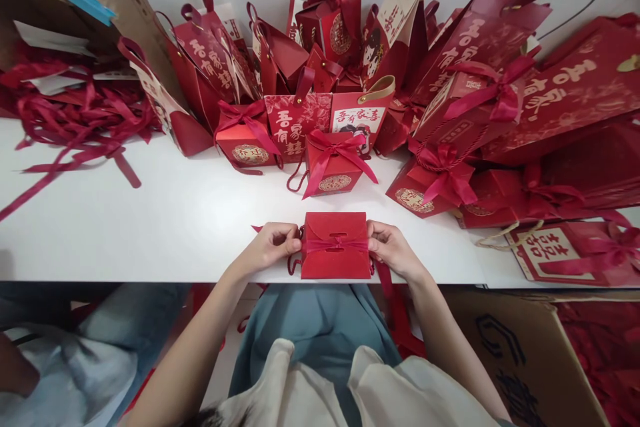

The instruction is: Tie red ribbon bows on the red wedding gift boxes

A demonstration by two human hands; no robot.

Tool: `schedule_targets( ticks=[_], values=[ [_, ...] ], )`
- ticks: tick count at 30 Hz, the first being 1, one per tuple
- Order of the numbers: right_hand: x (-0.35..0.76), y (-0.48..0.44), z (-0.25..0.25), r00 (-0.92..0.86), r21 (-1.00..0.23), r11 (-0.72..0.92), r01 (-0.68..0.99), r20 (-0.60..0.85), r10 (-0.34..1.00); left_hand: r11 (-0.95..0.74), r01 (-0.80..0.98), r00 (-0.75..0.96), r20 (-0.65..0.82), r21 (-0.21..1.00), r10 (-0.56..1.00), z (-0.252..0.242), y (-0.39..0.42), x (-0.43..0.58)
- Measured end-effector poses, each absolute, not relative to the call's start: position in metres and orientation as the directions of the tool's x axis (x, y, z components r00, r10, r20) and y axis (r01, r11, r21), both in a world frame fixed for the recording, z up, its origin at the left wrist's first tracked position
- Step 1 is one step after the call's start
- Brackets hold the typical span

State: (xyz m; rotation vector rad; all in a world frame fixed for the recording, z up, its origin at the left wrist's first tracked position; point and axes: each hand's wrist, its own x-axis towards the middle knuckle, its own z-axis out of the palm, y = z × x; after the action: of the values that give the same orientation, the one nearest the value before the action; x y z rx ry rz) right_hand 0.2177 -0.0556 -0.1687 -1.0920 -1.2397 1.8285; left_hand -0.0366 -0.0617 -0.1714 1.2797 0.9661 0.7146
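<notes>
A red gift box lies at the front edge of the white table, its flaps folded over the top. A dark pink ribbon runs across it, crossed or knotted in the middle near two small slots. My left hand is closed in a pinch on the ribbon at the box's left side, and a ribbon tip pokes out beyond it. On the right side my right hand pinches the ribbon too, with a tail hanging below over the table edge. Dark red cord handles show at both sides of the box, partly hidden by my fingers.
Several red gift boxes with bows line the white table against the wall. A tangle of loose ribbons lies at left beside a cardboard box. Below right stands another carton. Another person's legs are at left.
</notes>
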Motion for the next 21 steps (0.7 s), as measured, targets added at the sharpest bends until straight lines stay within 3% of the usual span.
schedule_targets(
  ticks=[9, 13, 21],
  values=[
    [0.238, -0.054, -0.152, -0.601, -0.951, -0.31, -0.005, -0.245, 0.761, 0.232, 0.071, 0.592, -0.228, 0.97, 0.773, -0.145, -0.06, -0.046],
    [0.244, -0.053, -0.115, -0.667, -0.977, -0.195, 0.092, -0.206, 0.716, 0.191, 0.232, 0.634, -0.297, 0.954, 0.714, -0.103, -0.059, -0.049],
    [0.215, -0.055, -0.075, -0.594, -0.994, -0.007, 0.113, -0.073, 0.801, 0.055, 0.531, 0.54, -0.388, 0.846, 0.747, -0.05, -0.057, -0.033]
  ],
)
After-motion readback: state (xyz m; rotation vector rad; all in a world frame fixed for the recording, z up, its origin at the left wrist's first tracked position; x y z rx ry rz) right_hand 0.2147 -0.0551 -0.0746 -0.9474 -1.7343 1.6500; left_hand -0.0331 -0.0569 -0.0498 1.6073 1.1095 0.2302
